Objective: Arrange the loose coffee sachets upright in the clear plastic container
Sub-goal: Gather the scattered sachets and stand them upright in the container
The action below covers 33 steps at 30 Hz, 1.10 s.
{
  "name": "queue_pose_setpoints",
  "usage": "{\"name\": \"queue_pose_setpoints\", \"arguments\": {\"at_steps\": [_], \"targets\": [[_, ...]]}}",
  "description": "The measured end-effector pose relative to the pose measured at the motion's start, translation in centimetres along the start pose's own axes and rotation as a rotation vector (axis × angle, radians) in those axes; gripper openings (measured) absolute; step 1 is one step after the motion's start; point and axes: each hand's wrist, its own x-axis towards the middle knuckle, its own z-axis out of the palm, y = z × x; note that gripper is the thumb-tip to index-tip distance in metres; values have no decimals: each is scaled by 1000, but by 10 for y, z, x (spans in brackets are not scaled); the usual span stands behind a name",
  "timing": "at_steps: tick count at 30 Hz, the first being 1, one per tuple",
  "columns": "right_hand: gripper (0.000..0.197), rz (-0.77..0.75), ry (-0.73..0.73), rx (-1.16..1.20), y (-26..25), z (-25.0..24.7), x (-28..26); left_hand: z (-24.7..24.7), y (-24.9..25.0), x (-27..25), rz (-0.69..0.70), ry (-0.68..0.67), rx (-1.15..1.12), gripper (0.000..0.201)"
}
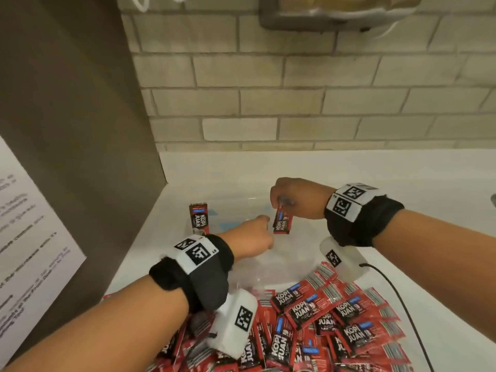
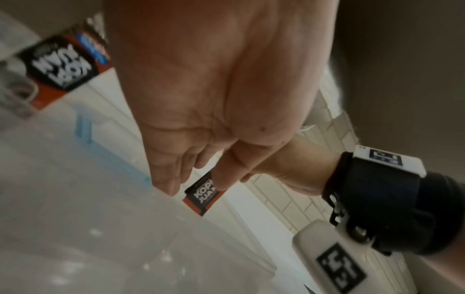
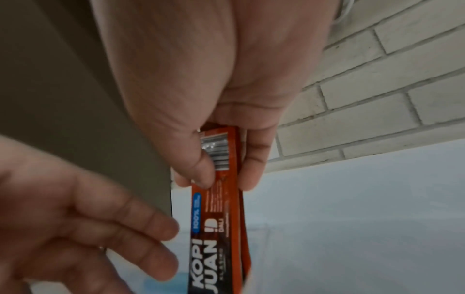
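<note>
The job had barely begun. One Kopi Juan sachet [image 1: 199,219] stood upright at the far left corner of the clear plastic container [image 1: 271,275]. The right hand [image 1: 294,197] pinched another sachet [image 1: 281,222], possibly two together, by the top, hanging over the container's middle. The left hand [image 1: 252,236] hovered just beside that sachet, fingers loose and holding nothing. A big heap of loose sachets [image 1: 322,326] lay just outside the container's near side, so nearly all the work looked left.

Right hand [image 1: 291,196] points fingers downward, thumb [image 3: 198,169] and fingers pinching a sachet [image 1: 281,222] by its top; left hand [image 1: 253,237], forearm extended forward, fingers straight and relaxed, reaches just beside it, holding nothing.
</note>
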Motion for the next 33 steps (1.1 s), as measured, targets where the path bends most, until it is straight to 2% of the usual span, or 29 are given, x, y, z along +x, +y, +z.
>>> {"name": "queue_pose_setpoints", "arguments": {"at_steps": [3,5,6,10,14,17,21,23,27,31,33], "targets": [[19,-17,-43,-56,6,9,5,5,5,12,-55,-60,-79,25],[19,-25,-51,-75,8,12,7,8,8,17,-90,-100,-110,29],[19,-27,-53,-81,9,13,8,10,10,17,-94,-125,-133,25],[20,-55,-54,-136,13,18,11,15,5,28,-110,-161,-294,45],[26,-49,-45,-144,16,22,11,13,1,32,-137,-159,-378,43],[34,-52,-52,-155,17,24,11,13,-1,32,-168,-146,-404,34],[30,-65,-32,-162,17,24,14,14,-2,33,-182,-173,-471,43],[31,-58,-33,-174,17,24,14,15,0,32,-184,-172,-484,40],[45,-23,-52,-177,18,26,13,16,1,32,-196,-176,-502,24],[59,-7,-35,-142,20,22,10,15,2,27,-217,-128,-509,33],[63,-5,3,-120,20,19,7,11,1,23,-213,-118,-484,29]]}}
